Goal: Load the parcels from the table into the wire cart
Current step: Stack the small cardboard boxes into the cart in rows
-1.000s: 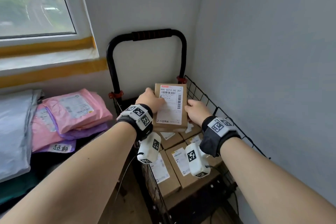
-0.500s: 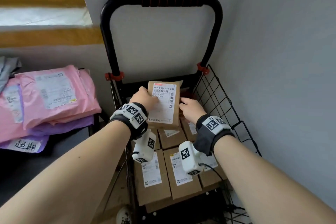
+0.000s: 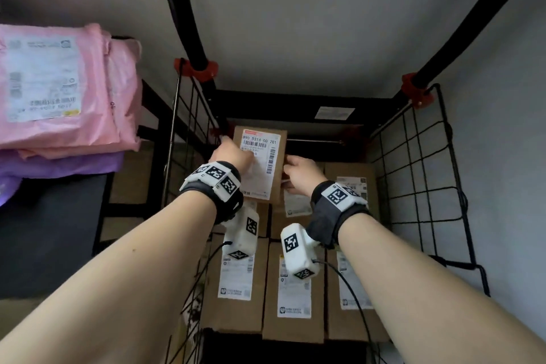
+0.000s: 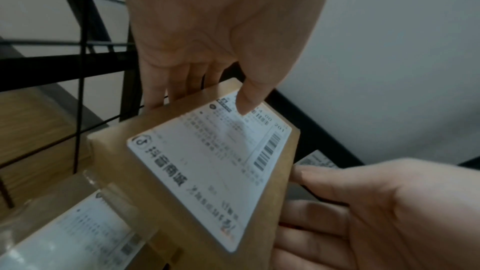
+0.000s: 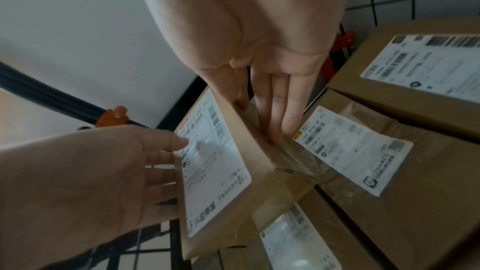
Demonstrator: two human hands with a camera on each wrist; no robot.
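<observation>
A brown cardboard parcel (image 3: 274,165) with a white label hangs tilted over the back left of the black wire cart (image 3: 425,174). My left hand (image 3: 233,154) holds its left edge, thumb (image 4: 246,100) on the label and the fingers behind. My right hand (image 3: 298,170) holds its right side, fingers (image 5: 275,114) lying along the taped side face. In the left wrist view the parcel (image 4: 197,171) fills the middle. Several labelled boxes (image 3: 236,284) lie flat in the cart below it. Pink mailer bags (image 3: 59,89) lie stacked on the table at left.
A purple mailer (image 3: 59,162) lies under the pink bags. The cart's black handle frame (image 3: 189,26) rises against the grey wall behind. Wire mesh walls stand close on the left (image 3: 189,115) and right. Cables run from both wrist cameras.
Both hands have carried the parcel down and forward, deeper into the cart towards its back left corner. The head view has tipped downwards, and the grips are unchanged.
</observation>
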